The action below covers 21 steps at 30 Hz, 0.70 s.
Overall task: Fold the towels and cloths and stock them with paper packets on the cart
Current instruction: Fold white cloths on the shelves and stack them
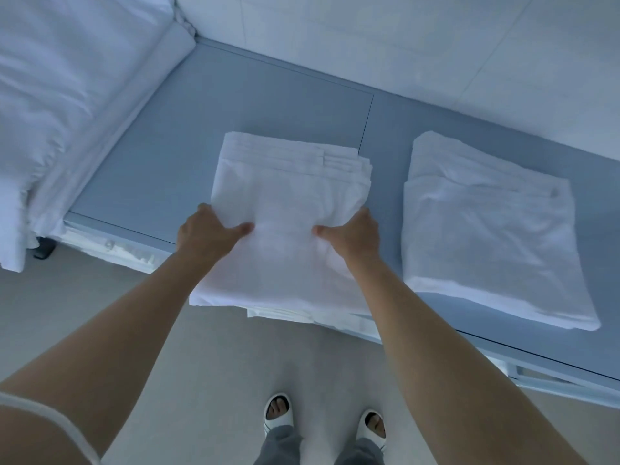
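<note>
A stack of folded white cloths (285, 196) lies on the blue-grey tabletop (161, 135), its near end hanging over the front edge. My left hand (208, 231) grips the stack's left side, thumb on top and fingers tucked under. My right hand (352, 234) grips the right side the same way. A second folded white towel (486, 229) lies flat on the table to the right, apart from both hands. No cart or paper packets are in view.
A heap of loose white linen (67, 95) covers the left end of the table and hangs down over its edge. A white wall (402, 45) runs behind the table. My feet in white slippers (278, 414) stand on the pale floor below.
</note>
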Tool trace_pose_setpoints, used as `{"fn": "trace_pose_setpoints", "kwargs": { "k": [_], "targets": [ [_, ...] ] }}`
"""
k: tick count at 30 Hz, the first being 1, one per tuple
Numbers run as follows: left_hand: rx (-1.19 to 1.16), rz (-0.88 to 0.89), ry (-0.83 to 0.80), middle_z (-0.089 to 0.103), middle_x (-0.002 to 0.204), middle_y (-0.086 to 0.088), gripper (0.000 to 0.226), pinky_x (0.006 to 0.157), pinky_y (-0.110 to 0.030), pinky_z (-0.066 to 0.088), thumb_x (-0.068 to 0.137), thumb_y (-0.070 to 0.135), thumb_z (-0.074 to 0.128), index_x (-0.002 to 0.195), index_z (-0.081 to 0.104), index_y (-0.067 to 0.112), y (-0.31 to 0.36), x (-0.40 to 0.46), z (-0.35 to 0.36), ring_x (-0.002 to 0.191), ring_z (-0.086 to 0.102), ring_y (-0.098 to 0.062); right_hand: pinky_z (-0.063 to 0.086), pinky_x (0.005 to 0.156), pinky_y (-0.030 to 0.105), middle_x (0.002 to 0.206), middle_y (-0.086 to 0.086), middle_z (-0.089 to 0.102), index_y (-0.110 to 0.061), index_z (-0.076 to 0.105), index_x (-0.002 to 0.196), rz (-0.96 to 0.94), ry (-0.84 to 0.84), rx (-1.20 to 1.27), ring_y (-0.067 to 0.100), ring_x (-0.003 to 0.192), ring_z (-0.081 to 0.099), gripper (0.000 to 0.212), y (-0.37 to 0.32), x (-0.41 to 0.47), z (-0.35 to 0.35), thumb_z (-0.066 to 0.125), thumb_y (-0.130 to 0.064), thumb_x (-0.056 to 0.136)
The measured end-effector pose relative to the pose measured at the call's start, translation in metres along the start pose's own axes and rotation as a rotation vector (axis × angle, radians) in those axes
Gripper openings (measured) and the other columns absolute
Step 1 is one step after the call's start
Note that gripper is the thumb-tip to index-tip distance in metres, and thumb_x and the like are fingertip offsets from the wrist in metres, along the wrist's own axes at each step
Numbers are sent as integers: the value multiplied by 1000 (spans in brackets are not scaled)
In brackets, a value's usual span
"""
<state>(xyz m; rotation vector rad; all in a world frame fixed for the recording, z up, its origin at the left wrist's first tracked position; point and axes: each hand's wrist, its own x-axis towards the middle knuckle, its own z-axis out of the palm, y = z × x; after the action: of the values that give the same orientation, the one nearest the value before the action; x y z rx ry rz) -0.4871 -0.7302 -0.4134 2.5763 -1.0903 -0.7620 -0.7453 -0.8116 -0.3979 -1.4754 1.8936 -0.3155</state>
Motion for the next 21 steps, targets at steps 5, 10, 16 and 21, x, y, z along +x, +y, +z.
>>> {"fn": "trace_pose_setpoints", "kwargs": {
  "k": [5,10,16,21],
  "targets": [
    [-151,3,-37,65,106,-4,67,77,-39,48,74,60,83,113,54,13,-2,6,-9,93,61,-31,42,107,36,148,9,55,-11,36,154,-76,-55,39,31,137,52,105,1,6,-2,92,-43,71],
    [-240,110,69,56,86,4,43,72,-39,41,88,43,76,104,50,12,-2,-9,-4,87,59,-33,40,107,34,151,2,53,-20,37,155,-150,-43,90,29,138,50,87,6,1,-4,83,-34,83],
    [-275,189,150,57,86,-2,39,70,-39,42,91,40,73,101,51,9,29,-34,-19,83,57,-34,47,106,39,137,2,63,-17,48,145,-239,4,134,30,128,58,75,5,-2,-39,84,-29,80],
    [-331,266,210,62,94,-2,38,72,-37,43,90,42,74,105,54,13,82,-57,-33,84,58,-31,47,98,36,128,0,66,-18,52,135,-293,92,154,31,121,60,68,5,0,-100,84,-30,77]
  ]
}}
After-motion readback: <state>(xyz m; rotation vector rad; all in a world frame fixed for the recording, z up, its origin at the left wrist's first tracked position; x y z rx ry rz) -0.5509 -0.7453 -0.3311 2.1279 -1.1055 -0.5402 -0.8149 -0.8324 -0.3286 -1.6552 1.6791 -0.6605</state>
